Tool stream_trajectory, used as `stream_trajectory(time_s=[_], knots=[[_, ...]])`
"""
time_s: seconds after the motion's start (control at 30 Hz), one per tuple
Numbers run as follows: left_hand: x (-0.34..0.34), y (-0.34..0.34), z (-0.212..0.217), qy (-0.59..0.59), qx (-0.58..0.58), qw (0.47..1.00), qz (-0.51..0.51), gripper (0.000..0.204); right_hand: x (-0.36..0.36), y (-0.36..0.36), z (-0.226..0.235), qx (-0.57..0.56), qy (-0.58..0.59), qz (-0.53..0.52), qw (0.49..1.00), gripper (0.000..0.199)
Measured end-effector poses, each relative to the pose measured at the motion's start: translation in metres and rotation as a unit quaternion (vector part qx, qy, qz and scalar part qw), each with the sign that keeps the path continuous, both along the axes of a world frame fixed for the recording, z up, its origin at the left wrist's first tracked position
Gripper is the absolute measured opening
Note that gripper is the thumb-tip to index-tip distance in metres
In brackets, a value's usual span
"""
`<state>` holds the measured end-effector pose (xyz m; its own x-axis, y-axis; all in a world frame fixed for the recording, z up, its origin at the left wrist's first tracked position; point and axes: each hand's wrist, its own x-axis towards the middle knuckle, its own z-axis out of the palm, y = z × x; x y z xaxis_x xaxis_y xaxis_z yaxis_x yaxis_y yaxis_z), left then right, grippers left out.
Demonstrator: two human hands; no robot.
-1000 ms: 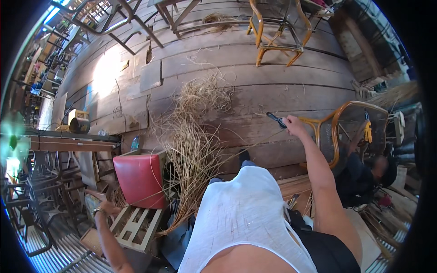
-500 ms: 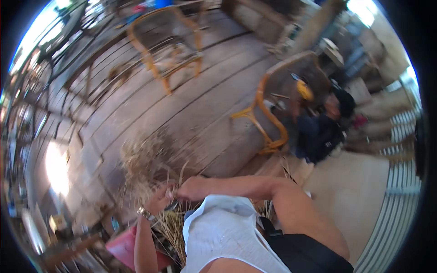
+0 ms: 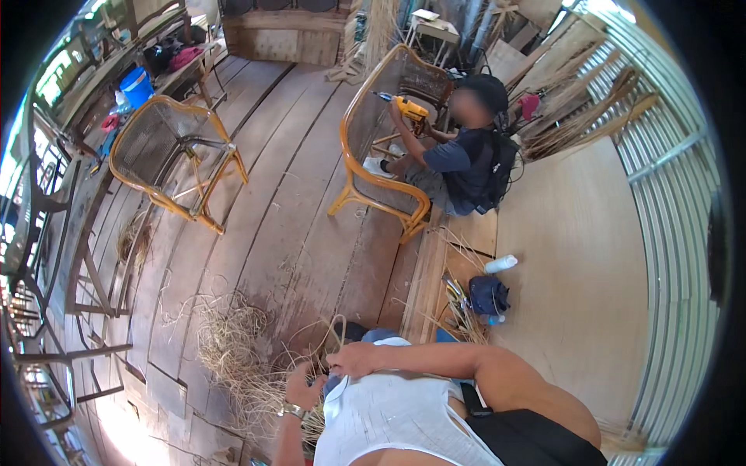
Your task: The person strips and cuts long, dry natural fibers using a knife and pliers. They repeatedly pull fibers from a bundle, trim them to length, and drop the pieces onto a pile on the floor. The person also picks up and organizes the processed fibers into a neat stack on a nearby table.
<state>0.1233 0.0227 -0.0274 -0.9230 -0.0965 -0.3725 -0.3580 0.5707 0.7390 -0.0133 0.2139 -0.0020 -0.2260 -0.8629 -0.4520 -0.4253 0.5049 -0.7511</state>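
My right hand (image 3: 353, 359) is closed in front of my white shirt. A pale cane strip (image 3: 339, 320), bent over at its top, rises from its fingers. Just left of it and a little lower is my left hand (image 3: 305, 385), with a metal wristwatch (image 3: 292, 409) on its wrist. Its fingers are curled, and what they hold, if anything, cannot be made out. A gap separates the two hands. Below and beside them lies a tangled heap of thin cane shavings (image 3: 231, 335), spreading over the plank floor to the left.
A co-worker (image 3: 474, 159) sits at the right, holding a yellow power drill (image 3: 410, 108) by a cane armchair (image 3: 348, 151). Another armchair (image 3: 159, 147) stands at the far left, near a blue bucket (image 3: 137, 88). A white bottle (image 3: 501, 264), pliers (image 3: 454, 289) and a dark pouch (image 3: 488, 297) lie right.
My view has swung, so the chairs and co-worker sit further left in the picture. My hands, touching before, are now slightly apart. The co-worker's drill is raised beside the chair.
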Motion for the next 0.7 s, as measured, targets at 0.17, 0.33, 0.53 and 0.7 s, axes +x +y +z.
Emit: stream_trajectory(time_s=[0.17, 0.33, 0.53, 0.7], knots=[[0.019, 0.021, -0.024, 0.076, -0.090, 0.974, 0.192, 0.062, 0.012, -0.006, -0.016, 0.008, 0.032, -0.289, 0.957, 0.034], [0.029, 0.030, -0.015, -0.034, 0.246, 0.969, -0.013, 0.050, 0.031, -0.037, -0.025, -0.044, 0.010, -0.376, 0.925, 0.035], [0.047, 0.016, -0.017, -0.149, 0.426, 0.857, 0.250, 0.060, 0.070, -0.087, -0.031, -0.143, 0.003, -0.351, 0.926, 0.030], [0.047, -0.022, -0.005, -0.020, 0.036, 0.997, 0.071, 0.047, 0.055, -0.121, -0.029, -0.134, 0.028, -0.219, 0.966, 0.026]])
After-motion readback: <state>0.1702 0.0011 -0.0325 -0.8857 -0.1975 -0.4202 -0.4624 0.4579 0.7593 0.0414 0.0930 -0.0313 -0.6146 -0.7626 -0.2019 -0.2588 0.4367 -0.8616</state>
